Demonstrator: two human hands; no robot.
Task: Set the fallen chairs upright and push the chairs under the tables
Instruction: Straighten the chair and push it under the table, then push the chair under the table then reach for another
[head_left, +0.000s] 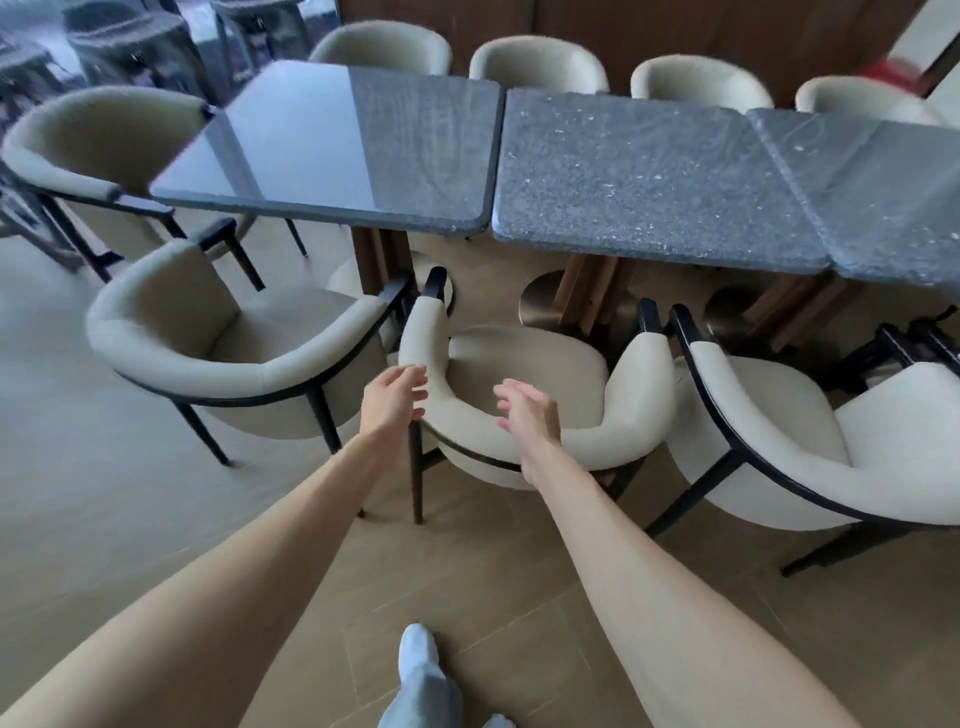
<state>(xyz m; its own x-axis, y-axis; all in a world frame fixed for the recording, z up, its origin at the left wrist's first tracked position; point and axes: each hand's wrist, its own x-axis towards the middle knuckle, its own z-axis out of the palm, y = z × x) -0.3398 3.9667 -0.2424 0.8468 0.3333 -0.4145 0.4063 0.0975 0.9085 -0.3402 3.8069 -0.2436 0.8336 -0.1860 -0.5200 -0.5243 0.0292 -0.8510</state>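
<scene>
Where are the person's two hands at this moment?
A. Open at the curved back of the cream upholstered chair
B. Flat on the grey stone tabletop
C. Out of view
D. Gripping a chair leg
A: the left hand and right hand hover open at the backrest of the cream upholstered chair with black frame, gripping nothing.

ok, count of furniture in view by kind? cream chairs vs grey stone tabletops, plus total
Cream chairs: 8. Near side 3: left, middle, right. Far side 4. At the left end 1.
Grey stone tabletops: 3.
Total: 11.
Blurred dark furniture at top left not counted.
</scene>
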